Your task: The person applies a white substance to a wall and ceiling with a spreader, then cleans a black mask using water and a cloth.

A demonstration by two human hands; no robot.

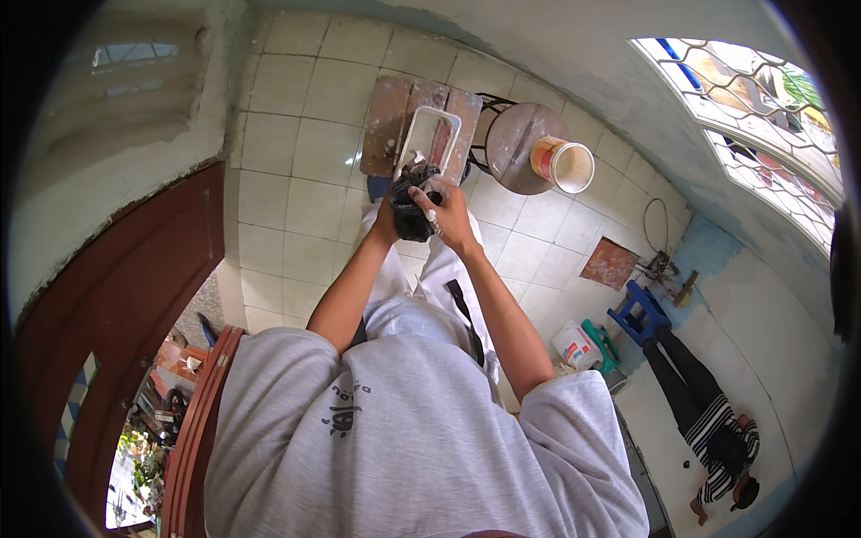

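Note:
In front of my lap, both hands are closed round a crumpled black plastic bag (413, 221) with whitish stuff showing at its top. My left hand (387, 220) grips it from the left, its fingers mostly hidden behind the bag. My right hand (448, 213) wraps the right side, thumb across the front, with white smears on its fingers. Just beyond the bag lies a white rectangular tray (453, 120), smeared inside, on a low wooden table (386, 121) spotted with white.
A round stool (516, 143) right of the table bears a paint bucket (574, 168). Farther right are a white-and-green container (578, 346), a blue plastic stool (639, 314) and a person in a striped top (713, 430). A brown door (134, 296) stands at left; window bars (753, 85) are upper right.

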